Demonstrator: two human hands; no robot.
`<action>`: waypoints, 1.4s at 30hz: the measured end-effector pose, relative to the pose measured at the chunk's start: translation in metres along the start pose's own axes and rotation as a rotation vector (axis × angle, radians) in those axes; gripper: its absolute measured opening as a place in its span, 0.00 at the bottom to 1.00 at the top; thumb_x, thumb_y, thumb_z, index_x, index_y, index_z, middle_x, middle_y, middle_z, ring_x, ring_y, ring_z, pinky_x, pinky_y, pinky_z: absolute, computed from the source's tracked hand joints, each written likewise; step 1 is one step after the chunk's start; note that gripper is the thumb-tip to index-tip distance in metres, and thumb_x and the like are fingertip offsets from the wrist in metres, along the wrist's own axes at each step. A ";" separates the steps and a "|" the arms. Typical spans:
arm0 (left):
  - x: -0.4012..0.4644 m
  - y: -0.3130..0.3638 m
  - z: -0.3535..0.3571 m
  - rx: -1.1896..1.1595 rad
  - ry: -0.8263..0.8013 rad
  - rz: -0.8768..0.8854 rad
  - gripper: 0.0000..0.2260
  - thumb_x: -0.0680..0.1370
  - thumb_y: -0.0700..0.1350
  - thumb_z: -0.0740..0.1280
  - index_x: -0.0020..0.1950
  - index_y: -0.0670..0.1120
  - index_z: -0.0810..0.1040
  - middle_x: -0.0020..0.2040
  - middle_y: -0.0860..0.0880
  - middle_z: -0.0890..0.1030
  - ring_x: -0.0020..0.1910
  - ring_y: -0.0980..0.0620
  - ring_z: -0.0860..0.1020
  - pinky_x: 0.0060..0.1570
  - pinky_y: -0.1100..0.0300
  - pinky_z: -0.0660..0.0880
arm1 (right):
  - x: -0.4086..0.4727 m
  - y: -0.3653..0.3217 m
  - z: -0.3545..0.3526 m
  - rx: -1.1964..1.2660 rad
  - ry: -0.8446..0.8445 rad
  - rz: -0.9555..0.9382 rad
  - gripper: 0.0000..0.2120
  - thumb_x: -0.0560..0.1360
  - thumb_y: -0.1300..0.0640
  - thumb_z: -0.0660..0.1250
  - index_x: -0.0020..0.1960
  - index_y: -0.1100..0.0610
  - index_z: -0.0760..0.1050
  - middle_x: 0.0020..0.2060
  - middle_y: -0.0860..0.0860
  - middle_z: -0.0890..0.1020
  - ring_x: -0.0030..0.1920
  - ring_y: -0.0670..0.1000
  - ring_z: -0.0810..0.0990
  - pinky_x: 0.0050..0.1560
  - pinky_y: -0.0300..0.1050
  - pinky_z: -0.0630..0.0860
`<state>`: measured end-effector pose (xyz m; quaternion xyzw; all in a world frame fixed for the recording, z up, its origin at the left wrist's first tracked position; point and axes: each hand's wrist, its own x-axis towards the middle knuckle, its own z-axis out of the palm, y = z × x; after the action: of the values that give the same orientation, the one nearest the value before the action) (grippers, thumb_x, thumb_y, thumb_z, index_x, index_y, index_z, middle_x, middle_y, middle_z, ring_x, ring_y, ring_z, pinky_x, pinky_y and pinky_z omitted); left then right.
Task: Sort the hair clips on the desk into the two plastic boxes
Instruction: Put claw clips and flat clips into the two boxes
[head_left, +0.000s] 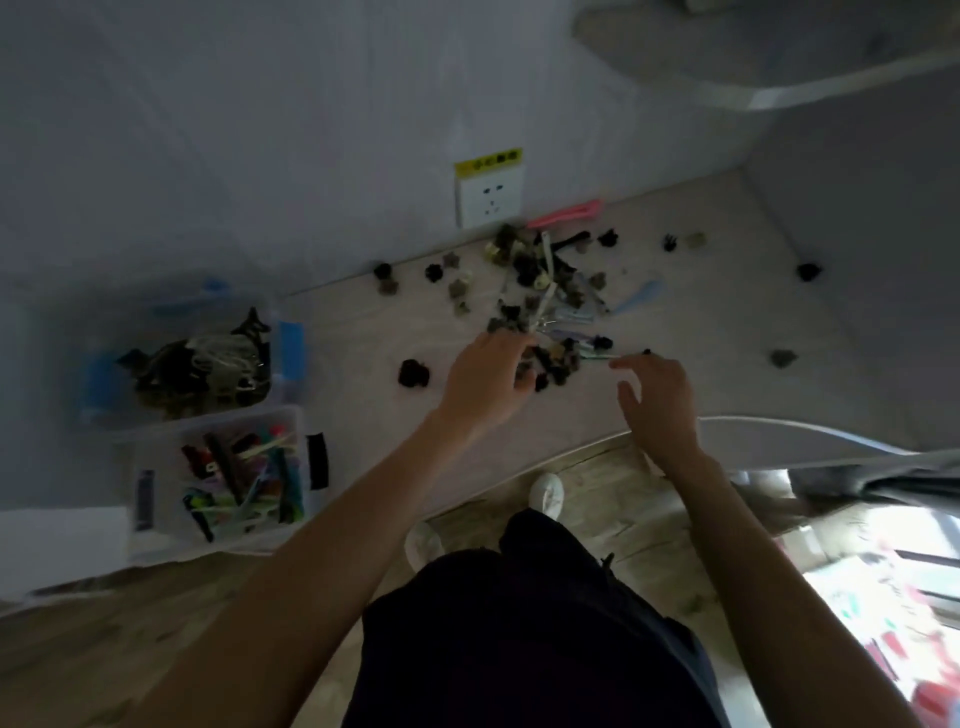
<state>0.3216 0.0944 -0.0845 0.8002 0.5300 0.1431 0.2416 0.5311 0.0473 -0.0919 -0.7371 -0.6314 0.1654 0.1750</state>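
Left hand (488, 371) reaching into the near edge of the hair-clip pile (545, 296) mid-desk, fingers curled among the clips, grip impossible to confirm; right hand (657, 397) just beside, fingers loosely spread, holding nothing. Best to lift one clip clear, then judge: dark claws to the far box (182, 358), coloured slides to the near box (218, 473). Blurred and dim throughout; fingertips and individual clips hard to make out

One sign is seen: a yellow label (489, 158) fixed to the wall just above the white wall socket (488, 200), at the far edge of the worktop. Dark characters are printed on it, but they are too blurred to be read.
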 end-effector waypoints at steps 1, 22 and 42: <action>0.012 0.004 0.006 -0.009 0.022 -0.028 0.17 0.76 0.46 0.64 0.64 0.45 0.72 0.59 0.44 0.76 0.57 0.45 0.74 0.52 0.53 0.72 | 0.006 0.006 0.002 -0.029 -0.027 -0.024 0.12 0.71 0.67 0.66 0.53 0.58 0.79 0.50 0.58 0.81 0.53 0.63 0.76 0.54 0.54 0.72; 0.079 -0.001 0.031 0.314 0.015 -0.397 0.14 0.77 0.45 0.64 0.63 0.47 0.73 0.55 0.43 0.77 0.53 0.42 0.76 0.51 0.52 0.71 | 0.118 0.071 -0.024 -0.033 -0.166 -0.350 0.06 0.75 0.64 0.63 0.49 0.66 0.75 0.47 0.63 0.78 0.48 0.60 0.75 0.48 0.51 0.71; 0.079 0.020 0.015 0.096 0.247 -0.125 0.10 0.80 0.42 0.57 0.56 0.39 0.74 0.46 0.41 0.78 0.43 0.44 0.75 0.39 0.54 0.69 | 0.150 0.074 -0.010 -0.148 -0.304 -0.449 0.11 0.78 0.65 0.57 0.59 0.66 0.73 0.53 0.64 0.75 0.48 0.62 0.76 0.48 0.52 0.72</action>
<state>0.3755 0.1574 -0.0885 0.7524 0.6109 0.1996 0.1446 0.6228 0.1850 -0.1208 -0.5563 -0.8082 0.1845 0.0565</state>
